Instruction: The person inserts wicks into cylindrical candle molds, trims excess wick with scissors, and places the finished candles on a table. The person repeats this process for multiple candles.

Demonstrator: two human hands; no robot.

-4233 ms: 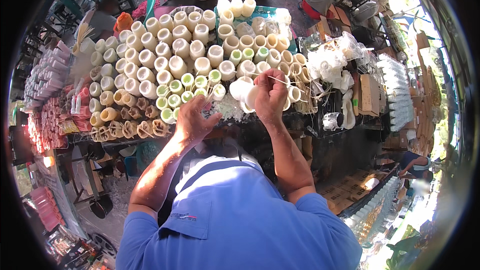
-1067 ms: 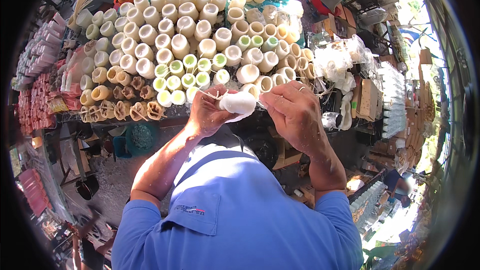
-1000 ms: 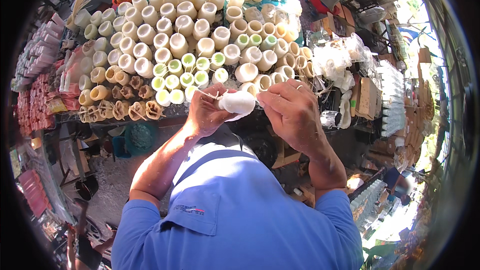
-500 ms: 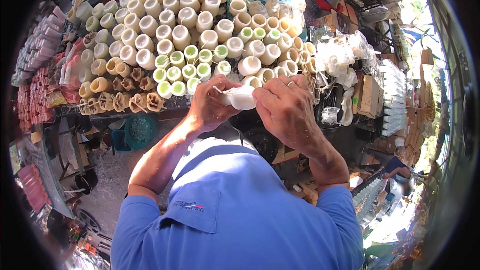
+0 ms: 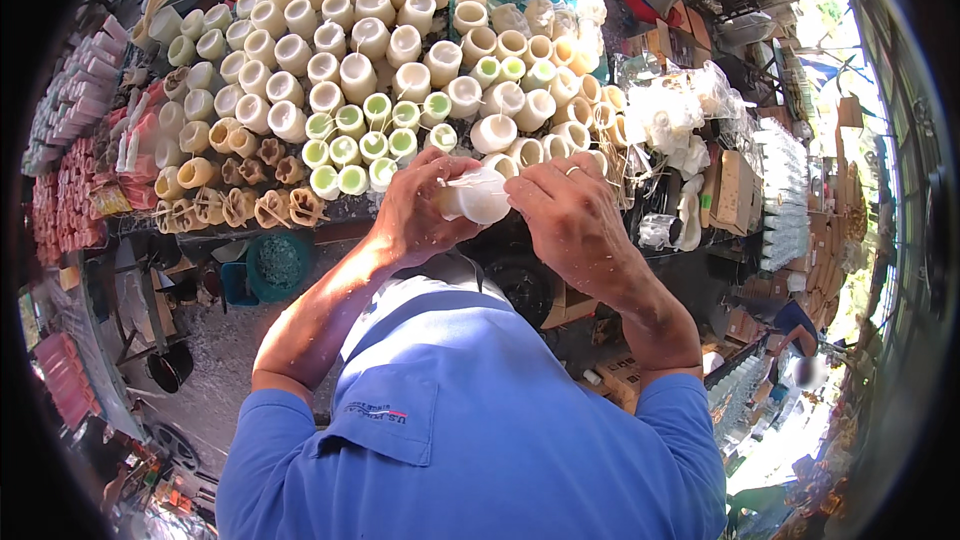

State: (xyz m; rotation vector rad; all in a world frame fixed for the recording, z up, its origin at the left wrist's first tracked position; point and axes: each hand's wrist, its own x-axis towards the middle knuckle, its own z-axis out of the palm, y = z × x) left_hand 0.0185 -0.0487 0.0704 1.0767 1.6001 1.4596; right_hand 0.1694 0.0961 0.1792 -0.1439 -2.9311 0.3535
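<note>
My left hand (image 5: 415,206) is wrapped round a white wax candle (image 5: 480,204), held tilted in front of my chest near the table's front edge. Its pale top faces up and to the right. At the candle's right rim, my right hand (image 5: 572,218) is closed with fingers pinched together; whatever they grip is hidden. A ring shows on that hand. Small white flecks cling to both forearms. Just beyond my hands stand several candles with green tops (image 5: 352,180) and cream cylindrical candles (image 5: 357,78), many with wicks.
Brown flower-shaped wax pieces (image 5: 272,208) line the table's front left. Pink wax pieces (image 5: 70,185) are stacked at the far left. White plastic bags (image 5: 670,115) and a cardboard box (image 5: 740,192) lie to the right. A green basin (image 5: 280,265) stands below the table's left part.
The candle has turned in my left hand, showing more of its round top. My right hand has shifted slightly, its fingers still at the rim.
</note>
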